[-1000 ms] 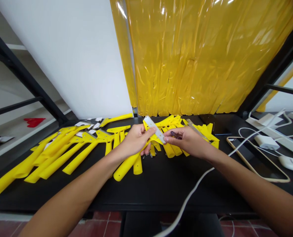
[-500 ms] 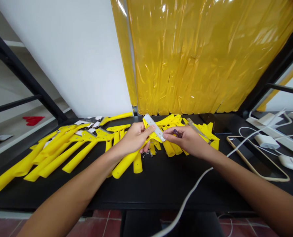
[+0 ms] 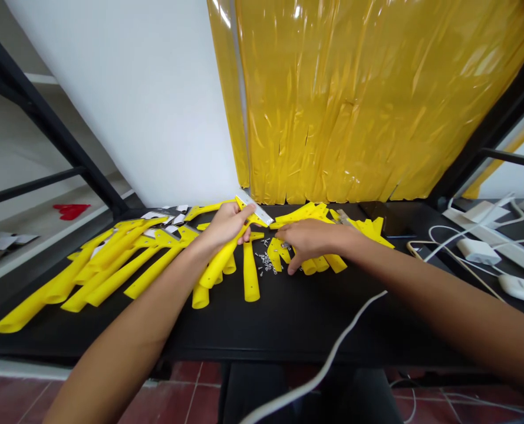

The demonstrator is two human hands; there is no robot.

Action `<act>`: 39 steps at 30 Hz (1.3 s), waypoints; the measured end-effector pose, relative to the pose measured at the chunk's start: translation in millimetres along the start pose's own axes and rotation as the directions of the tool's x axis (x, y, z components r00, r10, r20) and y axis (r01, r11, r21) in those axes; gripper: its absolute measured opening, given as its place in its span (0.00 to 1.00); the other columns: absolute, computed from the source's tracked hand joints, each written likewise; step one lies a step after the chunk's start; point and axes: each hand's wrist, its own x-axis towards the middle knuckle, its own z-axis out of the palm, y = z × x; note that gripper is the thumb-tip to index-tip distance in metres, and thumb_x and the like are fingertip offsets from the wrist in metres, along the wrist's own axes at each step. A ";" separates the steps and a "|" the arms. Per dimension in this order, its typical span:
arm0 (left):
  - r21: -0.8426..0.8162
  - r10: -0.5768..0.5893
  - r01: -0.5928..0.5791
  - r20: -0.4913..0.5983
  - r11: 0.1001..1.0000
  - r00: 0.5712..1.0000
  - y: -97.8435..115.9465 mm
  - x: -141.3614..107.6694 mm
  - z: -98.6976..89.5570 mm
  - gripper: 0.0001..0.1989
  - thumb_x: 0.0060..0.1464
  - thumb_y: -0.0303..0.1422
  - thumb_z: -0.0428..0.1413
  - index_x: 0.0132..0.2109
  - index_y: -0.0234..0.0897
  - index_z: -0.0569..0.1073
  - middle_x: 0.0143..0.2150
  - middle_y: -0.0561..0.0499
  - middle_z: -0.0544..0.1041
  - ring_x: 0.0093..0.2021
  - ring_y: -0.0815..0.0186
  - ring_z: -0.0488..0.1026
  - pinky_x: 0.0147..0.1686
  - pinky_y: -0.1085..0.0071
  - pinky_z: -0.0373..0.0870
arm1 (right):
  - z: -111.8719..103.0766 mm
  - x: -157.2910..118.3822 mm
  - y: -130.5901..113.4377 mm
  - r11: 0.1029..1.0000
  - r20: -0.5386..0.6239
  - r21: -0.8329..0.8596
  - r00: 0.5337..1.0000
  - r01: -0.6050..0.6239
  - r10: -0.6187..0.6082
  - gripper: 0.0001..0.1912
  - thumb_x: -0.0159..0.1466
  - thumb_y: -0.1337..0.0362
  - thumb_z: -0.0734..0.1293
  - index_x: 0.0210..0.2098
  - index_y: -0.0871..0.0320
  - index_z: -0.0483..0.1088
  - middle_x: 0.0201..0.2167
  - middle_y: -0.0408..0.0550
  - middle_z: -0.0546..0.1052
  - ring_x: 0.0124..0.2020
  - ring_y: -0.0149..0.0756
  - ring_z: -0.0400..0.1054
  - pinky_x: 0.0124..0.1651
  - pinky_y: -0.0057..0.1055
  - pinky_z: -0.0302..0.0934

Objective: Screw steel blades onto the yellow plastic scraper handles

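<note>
My left hand (image 3: 227, 225) is closed round a yellow scraper (image 3: 218, 264). The scraper's metal blade (image 3: 262, 215) points up and away, with my thumb lying against it. My right hand (image 3: 311, 234) reaches low over a heap of small screws and nuts (image 3: 268, 259), its fingers curled downward and the thumb apart from them. Something small and dark shows under those fingers, too hidden to name. Beside the heap lie a loose yellow handle (image 3: 251, 277) and a flat yellow piece with holes (image 3: 274, 257).
Yellow scrapers (image 3: 111, 265) lie piled on the black table (image 3: 315, 324) at the left. More yellow handles (image 3: 321, 264) lie beneath my right hand. At the right are a phone (image 3: 421, 250), a white charger (image 3: 478, 251) and white cables. One cable (image 3: 328, 359) crosses the front edge.
My left hand has carried the scraper left and away from my right hand. My right hand has left the blade and come down at the screws. The camera view has shifted slightly.
</note>
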 end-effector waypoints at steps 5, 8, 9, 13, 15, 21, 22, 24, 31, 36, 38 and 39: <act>-0.008 -0.001 0.001 0.022 1.000 1.000 -1.0 0.4 -0.4 0.19 0.64 0.42 0.52 0.28 0.35 0.72 0.13 0.49 0.68 0.11 0.72 0.59 0.14 0.73 0.55 | 2.6 12.6 5.4 0.999 -0.014 0.030 1.000 0.026 -0.025 0.31 0.47 0.48 0.77 0.45 0.58 0.77 0.39 0.53 0.79 0.37 0.45 0.74 0.34 0.33 0.60; -0.043 -0.004 0.006 0.041 0.999 0.999 -0.8 0.3 0.0 0.17 0.63 0.42 0.54 0.30 0.35 0.72 0.12 0.50 0.68 0.11 0.72 0.59 0.14 0.74 0.54 | 5.1 10.8 7.9 0.998 -0.056 0.017 0.997 0.053 -0.052 0.21 0.50 0.50 0.75 0.38 0.58 0.77 0.30 0.48 0.77 0.28 0.39 0.69 0.28 0.32 0.54; -0.053 -0.008 0.010 0.044 0.999 0.999 -0.3 0.1 0.2 0.17 0.62 0.42 0.55 0.30 0.35 0.72 0.13 0.50 0.68 0.11 0.72 0.60 0.13 0.74 0.54 | 5.4 9.4 7.9 0.999 -0.071 0.009 0.996 0.053 -0.052 0.17 0.51 0.51 0.74 0.34 0.57 0.77 0.27 0.47 0.76 0.25 0.37 0.67 0.27 0.32 0.52; -0.084 -0.017 0.021 0.047 0.996 0.999 1.9 -1.0 1.4 0.16 0.61 0.41 0.56 0.29 0.36 0.71 0.13 0.50 0.69 0.11 0.73 0.60 0.13 0.74 0.53 | 8.4 3.9 7.2 0.996 -0.154 -0.004 0.984 0.085 -0.084 0.06 0.56 0.61 0.70 0.26 0.56 0.73 0.21 0.44 0.72 0.22 0.33 0.61 0.26 0.32 0.46; -0.111 -0.023 0.029 0.058 0.993 0.998 1.5 -1.1 1.9 0.16 0.60 0.41 0.57 0.28 0.36 0.71 0.13 0.50 0.69 0.11 0.73 0.60 0.13 0.75 0.53 | 11.3 1.7 6.9 0.994 -0.174 -0.022 0.979 0.106 -0.109 0.04 0.58 0.65 0.67 0.27 0.56 0.73 0.23 0.46 0.74 0.24 0.33 0.63 0.27 0.32 0.46; -0.152 -0.045 0.054 0.066 0.987 0.997 -2.1 -0.6 1.8 0.16 0.61 0.42 0.56 0.29 0.38 0.69 0.13 0.52 0.67 0.12 0.73 0.61 0.14 0.75 0.54 | 12.9 -7.2 3.9 0.988 -0.230 -0.116 0.964 0.106 -0.131 0.07 0.65 0.67 0.63 0.35 0.57 0.74 0.33 0.51 0.78 0.33 0.38 0.70 0.32 0.32 0.51; -0.152 -0.044 0.055 0.073 0.987 0.996 -2.0 -0.7 1.6 0.15 0.61 0.42 0.56 0.29 0.38 0.69 0.13 0.52 0.68 0.12 0.73 0.60 0.15 0.75 0.54 | 12.8 -8.8 3.8 0.988 -0.264 -0.125 0.957 0.091 -0.122 0.08 0.67 0.68 0.62 0.37 0.57 0.75 0.35 0.51 0.79 0.34 0.39 0.70 0.33 0.33 0.52; -0.159 -0.042 0.054 0.080 0.986 0.996 -1.3 -0.8 1.1 0.15 0.61 0.42 0.56 0.29 0.38 0.68 0.13 0.52 0.67 0.12 0.73 0.61 0.15 0.75 0.54 | 14.0 -11.6 5.3 0.990 -0.350 -0.130 0.933 0.046 -0.089 0.11 0.69 0.68 0.59 0.41 0.57 0.74 0.38 0.52 0.79 0.35 0.39 0.71 0.34 0.33 0.54; -0.172 -0.036 0.050 0.080 0.984 0.996 2.4 -1.9 0.2 0.14 0.62 0.41 0.55 0.31 0.38 0.68 0.13 0.52 0.68 0.12 0.72 0.61 0.15 0.75 0.54 | 16.0 -27.7 18.4 0.996 -0.704 0.073 0.710 0.047 0.018 0.17 0.71 0.70 0.56 0.53 0.57 0.71 0.47 0.52 0.77 0.43 0.40 0.72 0.43 0.35 0.61; -0.085 0.016 -0.004 0.138 0.996 0.990 10.2 -12.7 11.5 0.15 0.63 0.43 0.53 0.32 0.37 0.68 0.14 0.53 0.68 0.11 0.73 0.60 0.14 0.75 0.53 | -0.8 -31.6 12.1 0.926 -0.813 0.338 0.547 0.166 0.198 0.12 0.71 0.61 0.60 0.51 0.54 0.71 0.43 0.49 0.78 0.40 0.36 0.71 0.45 0.34 0.63; -0.082 0.044 -0.030 0.184 0.996 0.982 13.7 -17.6 17.1 0.15 0.64 0.43 0.53 0.32 0.37 0.68 0.14 0.54 0.68 0.11 0.73 0.61 0.14 0.75 0.53 | -7.2 -24.9 9.1 0.901 -0.786 0.396 0.574 0.180 0.231 0.14 0.69 0.61 0.63 0.53 0.54 0.70 0.41 0.48 0.77 0.35 0.35 0.69 0.42 0.34 0.62; -0.086 0.060 -0.043 0.205 0.995 0.977 14.9 -19.4 19.2 0.15 0.64 0.43 0.53 0.33 0.37 0.68 0.14 0.54 0.68 0.11 0.73 0.61 0.14 0.76 0.54 | -9.5 -20.1 8.5 0.887 -0.770 0.418 0.594 0.197 0.232 0.15 0.69 0.61 0.64 0.54 0.55 0.69 0.40 0.48 0.76 0.33 0.34 0.68 0.41 0.33 0.62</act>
